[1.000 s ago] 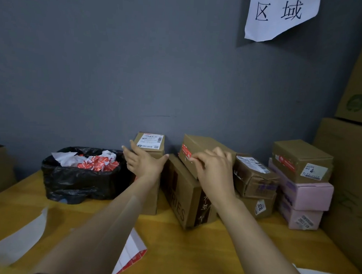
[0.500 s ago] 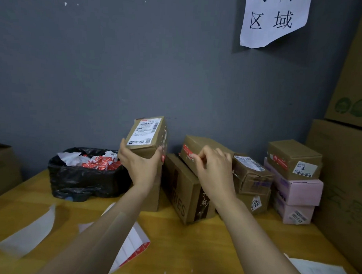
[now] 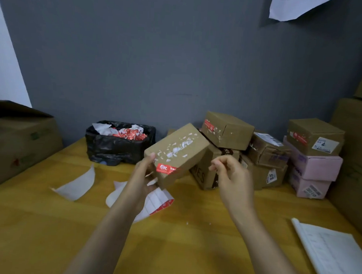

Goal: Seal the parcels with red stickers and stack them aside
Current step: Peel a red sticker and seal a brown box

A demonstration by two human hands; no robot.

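While left hand (image 3: 142, 176) grips rectangular cardboard parcel (image 3: 192, 157), torn paper scraps (image 3: 179, 147) on top, right hand (image 3: 232, 173) curled, empty.

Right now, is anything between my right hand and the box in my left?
Nothing visible. The right hand hovers beside the box that the left hand holds, only air between them.

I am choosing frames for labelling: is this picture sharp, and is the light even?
Head view: the held box and its red sticker read fairly sharp; head view: the left hand and the carton at the left edge are soft; head view: light is dim and even, without glare.
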